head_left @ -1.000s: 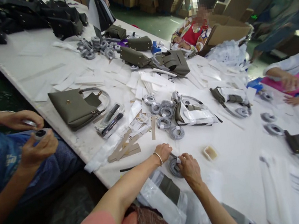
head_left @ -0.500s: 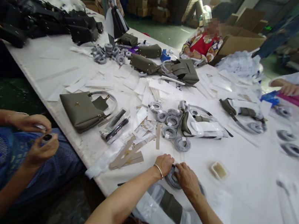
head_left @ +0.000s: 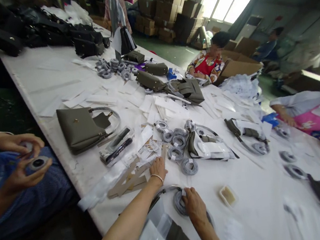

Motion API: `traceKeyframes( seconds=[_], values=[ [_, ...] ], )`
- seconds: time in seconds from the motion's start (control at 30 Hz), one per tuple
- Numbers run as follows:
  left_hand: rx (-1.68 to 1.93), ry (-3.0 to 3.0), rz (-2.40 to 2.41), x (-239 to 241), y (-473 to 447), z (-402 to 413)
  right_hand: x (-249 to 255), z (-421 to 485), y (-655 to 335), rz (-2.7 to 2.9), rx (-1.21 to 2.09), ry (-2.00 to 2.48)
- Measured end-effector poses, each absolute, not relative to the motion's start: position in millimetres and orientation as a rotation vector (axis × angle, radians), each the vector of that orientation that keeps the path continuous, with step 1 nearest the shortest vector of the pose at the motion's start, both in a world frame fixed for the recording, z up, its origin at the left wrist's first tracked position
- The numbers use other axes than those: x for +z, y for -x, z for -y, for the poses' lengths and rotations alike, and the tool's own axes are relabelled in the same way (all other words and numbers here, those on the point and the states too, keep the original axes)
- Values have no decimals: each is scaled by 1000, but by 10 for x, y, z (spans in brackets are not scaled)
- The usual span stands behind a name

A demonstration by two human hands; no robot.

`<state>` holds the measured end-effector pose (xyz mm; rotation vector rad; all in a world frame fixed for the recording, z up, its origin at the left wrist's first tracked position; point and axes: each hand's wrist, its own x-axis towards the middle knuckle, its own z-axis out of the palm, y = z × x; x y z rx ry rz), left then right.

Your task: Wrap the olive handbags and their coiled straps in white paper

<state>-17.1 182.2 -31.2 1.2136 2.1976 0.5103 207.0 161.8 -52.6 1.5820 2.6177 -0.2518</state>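
Observation:
My right hand (head_left: 194, 207) rests on a coiled grey strap (head_left: 178, 203) at the near edge of the white table (head_left: 254, 186), its fingers closed on the coil. My left hand (head_left: 158, 167), a bangle at its wrist, lies farther out with fingers stretched over tan cardboard strips (head_left: 127, 181) and small paper tags. A bag in clear plastic wrap (head_left: 168, 235) lies just below my hands at the table's edge.
An olive handbag (head_left: 80, 128) lies left of centre, with a wrapped pen pack (head_left: 116, 146) beside it. Several grey strap coils (head_left: 177, 145) and wrapped bags (head_left: 208, 144) lie beyond my hands. A small tray (head_left: 228, 195) sits right. A person's hands (head_left: 17, 155) at left hold a tape roll. Other workers sit at the far side.
My left hand has left the coil and reached forward onto the cardboard strips and tags. My right hand stays on the coil. The camera has tilted upward.

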Motion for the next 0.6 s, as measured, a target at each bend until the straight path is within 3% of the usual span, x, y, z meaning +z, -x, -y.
traceKeyframes(
  seconds=[0.3,0.6],
  values=[
    [750,-1093,-2110,-279,294,-1805,-485,-1537,-2157,-2810,-647,-1905],
    [909,-905,-1612,-294,353,-1362,-328,-1238,-2185,-2267,-1789,-2118]
  ],
)
